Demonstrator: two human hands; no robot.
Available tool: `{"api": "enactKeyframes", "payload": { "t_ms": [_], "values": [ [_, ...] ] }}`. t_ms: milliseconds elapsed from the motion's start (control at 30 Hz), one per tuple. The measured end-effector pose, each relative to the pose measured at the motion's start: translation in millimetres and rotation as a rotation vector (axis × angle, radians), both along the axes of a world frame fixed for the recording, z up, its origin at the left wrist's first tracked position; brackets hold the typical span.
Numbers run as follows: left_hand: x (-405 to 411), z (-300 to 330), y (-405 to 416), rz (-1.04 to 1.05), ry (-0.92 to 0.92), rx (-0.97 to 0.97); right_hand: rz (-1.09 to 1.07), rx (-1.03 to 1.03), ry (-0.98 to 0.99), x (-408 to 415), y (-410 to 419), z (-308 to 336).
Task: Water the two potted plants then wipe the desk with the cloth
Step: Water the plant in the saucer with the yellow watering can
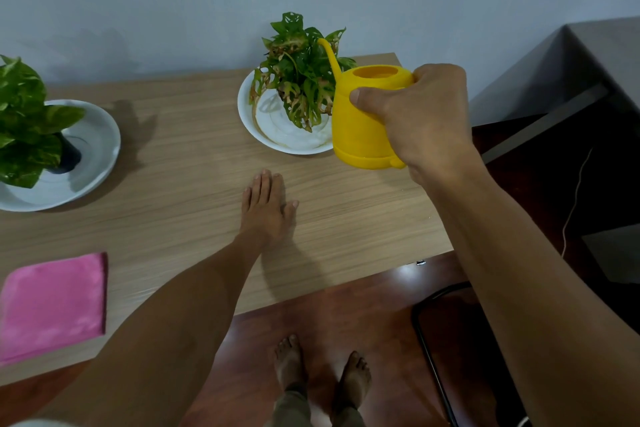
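Note:
My right hand (420,118) grips a yellow watering can (360,121) held above the desk, its thin spout reaching up into the leaves of the plant (298,73) that stands in a white dish (273,132) at the back middle. A second potted plant (24,121) sits in another white dish (97,149) at the left edge. A folded pink cloth (52,302) lies at the front left of the wooden desk (194,184). My left hand (268,208) rests flat on the desk, palm down, holding nothing.
A grey wall runs behind the desk. Right of the desk stand a grey cabinet (568,69) and a thin cable (575,198). A black chair frame (433,350) stands on the red-brown floor near my bare feet (322,371).

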State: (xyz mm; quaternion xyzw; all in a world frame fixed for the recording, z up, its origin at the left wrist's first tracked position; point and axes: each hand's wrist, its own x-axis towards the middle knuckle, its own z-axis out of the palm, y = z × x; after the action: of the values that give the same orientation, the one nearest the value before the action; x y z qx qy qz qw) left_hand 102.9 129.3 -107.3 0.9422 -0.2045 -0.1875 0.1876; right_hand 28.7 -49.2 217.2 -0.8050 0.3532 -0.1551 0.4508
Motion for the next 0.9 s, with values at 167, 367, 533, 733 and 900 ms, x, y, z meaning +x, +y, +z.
{"api": "enactKeyframes", "payload": {
  "t_ms": [167,367,533,733,900],
  "values": [
    [0,-1,-1,-0.003,-0.007,0.016,0.000,-0.004,0.010,-4,-2,-2],
    [-1,-2,-1,0.004,-0.041,0.003,0.031,0.009,0.016,-11,8,-4],
    [-1,-2,-1,-0.001,-0.054,0.000,0.038,0.023,-0.010,-4,12,-8],
    [0,-2,-1,-0.005,-0.039,0.015,0.019,0.009,-0.018,0,6,-4],
    [1,-2,0,-0.008,-0.043,0.014,-0.011,-0.017,-0.020,-4,-2,-9]
  ]
}}
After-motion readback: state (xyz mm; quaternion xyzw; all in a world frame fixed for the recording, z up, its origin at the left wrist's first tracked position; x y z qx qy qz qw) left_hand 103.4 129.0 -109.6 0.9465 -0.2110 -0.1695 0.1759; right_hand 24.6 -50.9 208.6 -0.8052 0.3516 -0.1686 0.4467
